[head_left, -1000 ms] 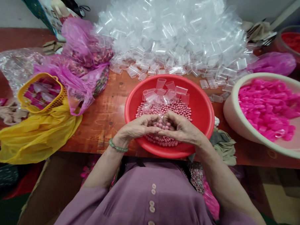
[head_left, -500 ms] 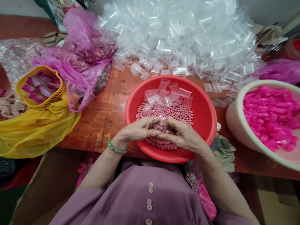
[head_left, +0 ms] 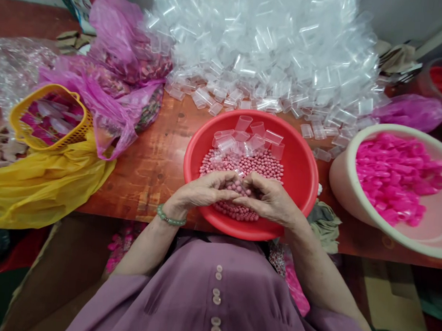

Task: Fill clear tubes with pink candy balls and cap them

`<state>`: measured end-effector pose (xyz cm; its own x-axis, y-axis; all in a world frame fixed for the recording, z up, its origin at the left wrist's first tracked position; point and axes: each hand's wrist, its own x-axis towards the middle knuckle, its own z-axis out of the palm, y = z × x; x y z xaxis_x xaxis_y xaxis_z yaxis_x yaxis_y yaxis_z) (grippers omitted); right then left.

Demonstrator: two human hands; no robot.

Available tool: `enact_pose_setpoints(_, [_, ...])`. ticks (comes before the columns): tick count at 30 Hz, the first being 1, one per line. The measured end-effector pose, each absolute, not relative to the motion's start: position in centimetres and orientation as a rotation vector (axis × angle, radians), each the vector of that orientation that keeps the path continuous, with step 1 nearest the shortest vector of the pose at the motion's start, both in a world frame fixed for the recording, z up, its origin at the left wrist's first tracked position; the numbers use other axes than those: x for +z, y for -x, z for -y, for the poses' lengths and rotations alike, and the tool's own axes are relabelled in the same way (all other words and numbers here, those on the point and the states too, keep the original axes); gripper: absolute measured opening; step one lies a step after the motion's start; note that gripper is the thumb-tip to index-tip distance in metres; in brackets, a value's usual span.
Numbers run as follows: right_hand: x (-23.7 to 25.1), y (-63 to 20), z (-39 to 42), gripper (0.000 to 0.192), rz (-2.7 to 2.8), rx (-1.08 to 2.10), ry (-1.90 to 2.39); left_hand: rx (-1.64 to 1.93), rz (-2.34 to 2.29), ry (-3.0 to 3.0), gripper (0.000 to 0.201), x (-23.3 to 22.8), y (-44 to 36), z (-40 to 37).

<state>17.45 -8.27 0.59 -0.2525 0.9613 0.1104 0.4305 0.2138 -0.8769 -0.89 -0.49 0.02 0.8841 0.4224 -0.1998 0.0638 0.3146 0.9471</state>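
At the near edge of the wooden desk (head_left: pixel 155 167), a red plastic basin (head_left: pixel 299 164) holds a bed of small pink beads (head_left: pixel 259 164), with a handful of clear plastic tubes (head_left: pixel 249 137) lying on the beads toward its far side. Both hands meet over the near part of the beads, fingertips touching each other. The left hand (head_left: pixel 201 191), with a green bead bracelet (head_left: pixel 169 218) at its wrist, curls its fingers inward over the beads; the right hand (head_left: pixel 271 197) does the same from the other side. Whether either hand pinches a bead or a tube cannot be told, since the fingers hide what lies under them. Along the far edge of the desk rises a big heap of clear tubes (head_left: pixel 270 50). At the right edge sits a cream basin (head_left: pixel 343 161) of bright pink caps (head_left: pixel 396 178). Toward the left edge stand a yellow mesh basket (head_left: pixel 81 125), a yellow plastic bag (head_left: pixel 40 187) and pink plastic bags (head_left: pixel 114 83).
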Motion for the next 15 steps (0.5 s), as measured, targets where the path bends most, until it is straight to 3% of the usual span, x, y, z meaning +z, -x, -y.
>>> enact_pose_setpoints(5, [0.6, -17.4, 8.1, 0.040, 1.728, 0.988, 1.336, 0.257, -0.433, -1.215, 0.021, 0.3, 0.7, 0.4])
enact_pose_setpoints(10, [1.0, -18.0, 8.0, 0.040, 1.557, 1.084, 1.365, 0.286, -0.479, -1.106, 0.026, 0.4, 0.7, 0.5])
enact_pose_setpoints(15, [0.8, -18.8, 7.8, 0.037, 1.616, 0.835, 1.390, 0.493, -0.500, -0.992, 0.031, -0.1, 0.8, 0.4])
